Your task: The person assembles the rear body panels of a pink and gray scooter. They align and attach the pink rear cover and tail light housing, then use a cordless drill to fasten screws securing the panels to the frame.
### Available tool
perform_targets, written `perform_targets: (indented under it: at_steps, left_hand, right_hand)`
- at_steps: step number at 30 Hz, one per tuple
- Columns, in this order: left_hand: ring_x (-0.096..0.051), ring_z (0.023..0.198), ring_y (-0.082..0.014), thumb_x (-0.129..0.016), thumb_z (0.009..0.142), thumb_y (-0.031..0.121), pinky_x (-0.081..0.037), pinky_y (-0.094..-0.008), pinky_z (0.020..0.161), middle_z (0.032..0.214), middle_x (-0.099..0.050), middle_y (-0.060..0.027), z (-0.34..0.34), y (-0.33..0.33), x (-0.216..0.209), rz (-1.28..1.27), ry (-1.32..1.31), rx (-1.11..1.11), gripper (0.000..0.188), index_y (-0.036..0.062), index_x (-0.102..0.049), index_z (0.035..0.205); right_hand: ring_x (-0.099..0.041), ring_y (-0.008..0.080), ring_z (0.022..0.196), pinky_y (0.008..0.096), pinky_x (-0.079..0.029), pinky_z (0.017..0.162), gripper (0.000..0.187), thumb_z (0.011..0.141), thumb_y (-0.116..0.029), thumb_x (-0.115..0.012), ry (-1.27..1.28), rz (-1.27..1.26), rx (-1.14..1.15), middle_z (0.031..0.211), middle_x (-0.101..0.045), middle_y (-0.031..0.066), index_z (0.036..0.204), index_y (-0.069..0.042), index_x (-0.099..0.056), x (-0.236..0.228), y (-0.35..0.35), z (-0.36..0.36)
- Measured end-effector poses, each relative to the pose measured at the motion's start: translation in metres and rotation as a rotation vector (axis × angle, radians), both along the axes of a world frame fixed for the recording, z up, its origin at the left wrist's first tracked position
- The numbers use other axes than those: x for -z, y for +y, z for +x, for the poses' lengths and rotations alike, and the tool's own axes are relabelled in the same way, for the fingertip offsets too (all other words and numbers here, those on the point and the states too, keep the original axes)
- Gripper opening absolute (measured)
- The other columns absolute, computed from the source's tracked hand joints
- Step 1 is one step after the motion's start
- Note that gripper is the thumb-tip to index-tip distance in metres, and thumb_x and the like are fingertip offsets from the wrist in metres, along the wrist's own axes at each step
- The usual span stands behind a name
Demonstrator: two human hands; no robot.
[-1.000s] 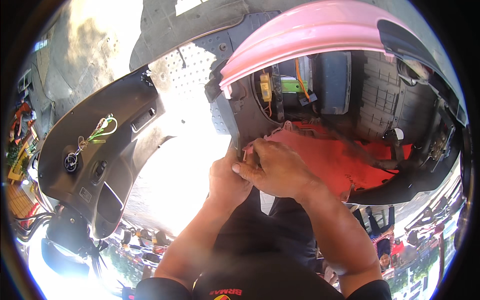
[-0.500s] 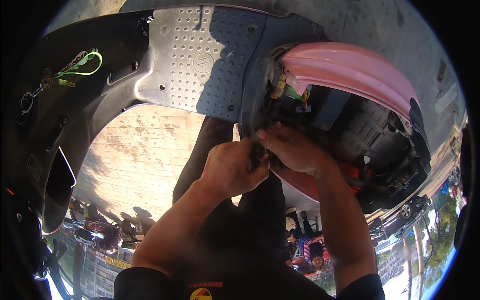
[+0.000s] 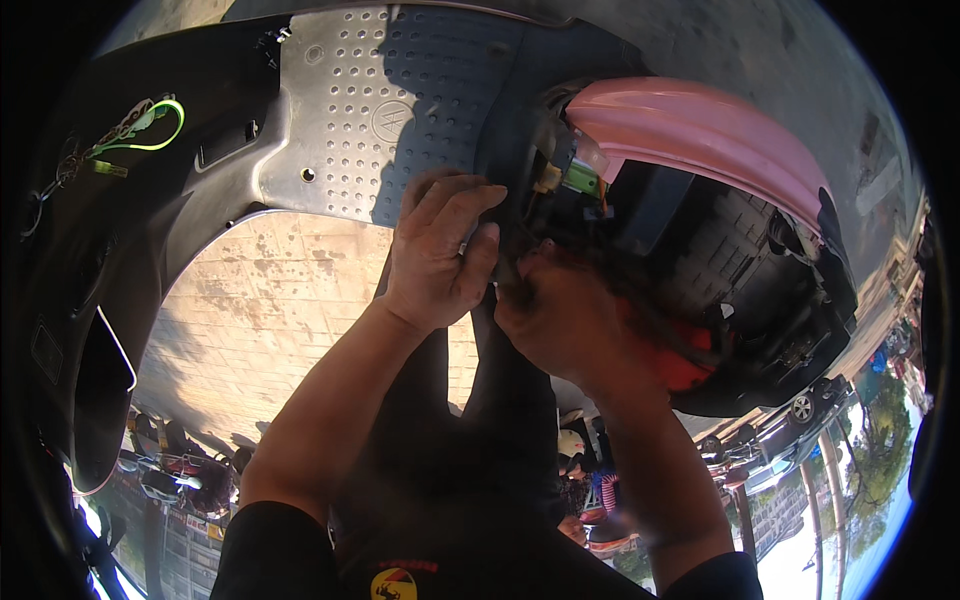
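An electric scooter's dark footboard (image 3: 350,160) with raised dots spreads out at the top, and its pink body panel (image 3: 690,125) curves over an opened compartment (image 3: 690,240). My left hand (image 3: 440,245) lies at the footboard's near edge, thumb apart from the fingers, fingertips against the dark trim beside the compartment. Just to its right, my right hand (image 3: 560,310) is closed in a fist at the compartment's left side. What it grips is hidden in shadow. Beyond the hands, a green connector (image 3: 582,178) and wires show inside the compartment.
Left of me rises the scooter's black front shield (image 3: 170,80) with keys and a green loop (image 3: 165,125) hanging there. A red part (image 3: 685,355) shows low in the compartment. Paving (image 3: 270,320) lies beneath. People and parked vehicles are in the background.
My left hand has come away from the right and moved up to the footboard's edge, its fingers loosening. My right hand has shifted slightly down and left, and is now closed.
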State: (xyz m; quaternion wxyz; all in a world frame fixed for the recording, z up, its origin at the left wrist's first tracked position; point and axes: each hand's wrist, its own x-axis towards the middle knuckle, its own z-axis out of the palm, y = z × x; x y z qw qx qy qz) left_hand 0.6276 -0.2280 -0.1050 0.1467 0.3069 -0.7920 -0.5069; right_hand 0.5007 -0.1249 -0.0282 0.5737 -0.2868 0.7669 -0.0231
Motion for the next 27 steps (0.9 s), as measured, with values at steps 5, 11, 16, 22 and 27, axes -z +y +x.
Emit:
perform_targets:
  at_steps: [5, 11, 16, 22, 27]
  left_hand:
    - [-0.047, 0.124, -0.0401, -0.061, 0.083, 0.016, -0.039, -0.0478, 0.105, 0.135, -0.052, -0.0167, -0.027, 0.013, 0.03, -0.094, 0.184, 0.079, 0.034, 0.0068, -0.07, 0.115]
    - [-0.046, 0.125, -0.0394, -0.06, 0.084, 0.021, -0.037, -0.0474, 0.107, 0.137, -0.051, -0.0178, -0.024, 0.023, 0.035, -0.111, 0.179, 0.044, 0.035, 0.0061, -0.071, 0.114]
    - [-0.055, 0.113, -0.0362, -0.058, 0.086, 0.023, -0.037, -0.0484, 0.106, 0.117, -0.063, -0.0158, -0.025, 0.02, 0.021, -0.169, 0.316, 0.134, 0.03, 0.0034, -0.07, 0.106]
    - [-0.067, 0.08, -0.0254, -0.047, 0.1, 0.035, -0.044, -0.0405, 0.087, 0.082, -0.068, -0.0131, -0.023, 0.014, 0.015, 0.199, 0.309, 0.458, 0.042, -0.0031, -0.064, 0.099]
    - [-0.06, 0.056, -0.0136, -0.05, 0.103, 0.036, -0.045, -0.027, 0.052, 0.059, -0.059, -0.008, -0.028, 0.021, 0.017, 0.498, 0.344, 0.443, 0.042, -0.003, -0.064, 0.094]
  right_hand:
    - [-0.07, 0.0386, 0.081, 0.0458, -0.056, 0.073, 0.028, 0.088, -0.03, -0.066, 0.18, -0.086, 0.121, 0.086, -0.069, 0.0194, 0.091, -0.002, -0.066, -0.004, 0.009, 0.017]
    - [-0.067, 0.032, 0.076, 0.0425, -0.055, 0.066, 0.021, 0.083, -0.024, -0.072, 0.198, -0.194, 0.129, 0.083, -0.065, 0.0135, 0.085, -0.005, -0.065, -0.013, 0.024, 0.02]
    - [-0.065, 0.0287, 0.076, 0.0405, -0.053, 0.064, 0.013, 0.082, -0.017, -0.071, 0.33, -0.317, -0.017, 0.082, -0.062, 0.0092, 0.083, -0.007, -0.063, -0.031, 0.049, 0.025]
    - [-0.066, 0.0249, 0.066, 0.0368, -0.054, 0.06, 0.008, 0.076, -0.01, -0.068, 0.486, -0.39, -0.166, 0.073, -0.06, 0.0087, 0.081, -0.007, -0.062, -0.025, 0.077, 0.031]
    - [-0.069, 0.0258, 0.066, 0.037, -0.055, 0.061, 0.006, 0.074, -0.007, -0.065, 0.681, -0.605, -0.273, 0.072, -0.064, 0.0097, 0.08, -0.005, -0.064, -0.008, 0.087, 0.034]
